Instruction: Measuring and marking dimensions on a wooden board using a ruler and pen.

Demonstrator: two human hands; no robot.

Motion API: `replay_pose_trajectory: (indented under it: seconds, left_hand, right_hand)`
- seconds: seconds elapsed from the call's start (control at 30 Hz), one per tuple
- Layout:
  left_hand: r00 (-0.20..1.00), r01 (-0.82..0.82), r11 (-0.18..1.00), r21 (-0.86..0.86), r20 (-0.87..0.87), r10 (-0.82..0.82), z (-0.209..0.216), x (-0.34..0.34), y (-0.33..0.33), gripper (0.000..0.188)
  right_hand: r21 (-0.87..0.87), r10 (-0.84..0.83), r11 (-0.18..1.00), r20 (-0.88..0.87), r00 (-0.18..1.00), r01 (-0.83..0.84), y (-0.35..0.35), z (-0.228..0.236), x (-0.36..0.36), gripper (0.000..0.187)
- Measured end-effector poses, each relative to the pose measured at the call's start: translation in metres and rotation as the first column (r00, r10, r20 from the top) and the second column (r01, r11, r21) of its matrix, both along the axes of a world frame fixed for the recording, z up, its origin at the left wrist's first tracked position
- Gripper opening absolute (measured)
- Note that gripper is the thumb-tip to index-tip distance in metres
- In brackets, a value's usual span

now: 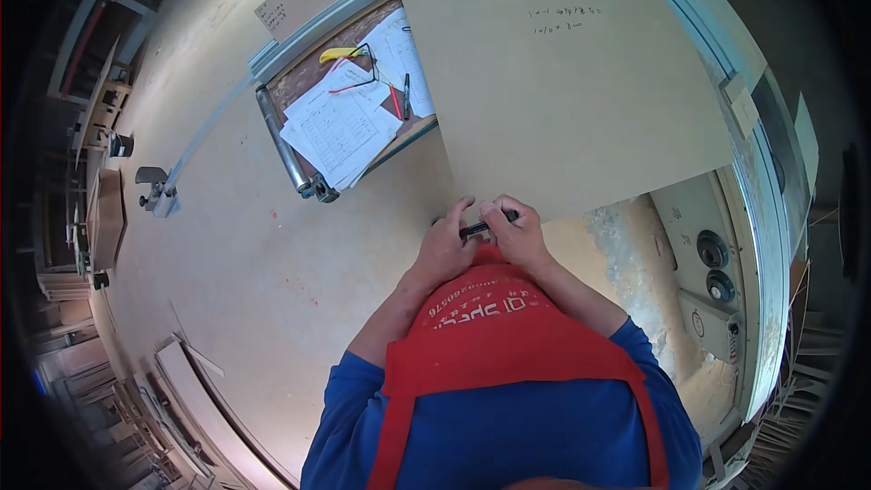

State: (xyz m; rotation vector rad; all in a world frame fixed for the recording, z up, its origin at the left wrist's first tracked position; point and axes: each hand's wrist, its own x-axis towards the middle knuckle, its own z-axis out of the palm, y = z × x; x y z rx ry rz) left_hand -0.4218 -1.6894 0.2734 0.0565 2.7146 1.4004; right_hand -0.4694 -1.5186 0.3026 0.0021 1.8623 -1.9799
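Pen: one dark pen (pixel 479 230), held just below the middle of the frame, at the near edge of the board (pixel 562 82).
Long axis: the pen lies roughly left to right across the frame, its right end tilted slightly up; it spans the gap between the two hands.
Left hand (pixel 445 249): fingers curled, fingertips closed on the pen's left end; a pinching grip, nearly shut.
Right hand (pixel 517 234): thumb and forefinger pinched over the pen's right part; the rest of the hand is folded over it, so the pen's far end is hidden.
Nearer hand: neither; both touch the pen, one at each end.
Board: one large tan sheet, filling the upper right of the frame, lying flat on the desk (pixel 272 263), with faint handwriting near its top.
Papers (pixel 340 127): a loose stack, count unclear, upper left of the board, well apart from the hands.
Glasses (pixel 358 68): one pair on the papers.
Pens on papers: two, one red and one dark, beside the board's left edge.
Yellow thing (pixel 337 53): one, above the papers; kind unclear.
Apron (pixel 508 336): red, over a blue shirt, just below the hands.
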Motion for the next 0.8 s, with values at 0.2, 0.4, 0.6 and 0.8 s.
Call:
replay_pose_trajectory:
  seconds: [0.2,0.4,0.6,0.8]
  left_hand:
    - [0.994,0.105,0.98,-0.171,0.003,-0.106,0.01,0.004,0.004,0.069]
    - [0.98,0.194,0.98,0.045,0.041,-0.196,0.034,0.023,0.012,0.066]
    - [0.981,0.192,0.941,0.277,-0.032,-0.191,0.007,0.048,-0.035,0.052]
    - [0.98,0.079,0.88,0.468,0.127,-0.155,0.034,0.058,0.031,0.041]
  right_hand:
    - [-0.078,0.068,0.995,0.046,0.997,-0.064,0.024,0.009,0.013,0.036]
    - [0.101,0.006,0.995,0.184,0.983,-0.024,0.056,0.013,0.038,0.039]
    - [0.107,-0.101,0.991,0.263,0.959,0.075,0.022,-0.028,0.068,0.038]
    - [-0.168,-0.146,0.957,0.417,0.897,0.235,0.078,-0.012,0.062,0.039]
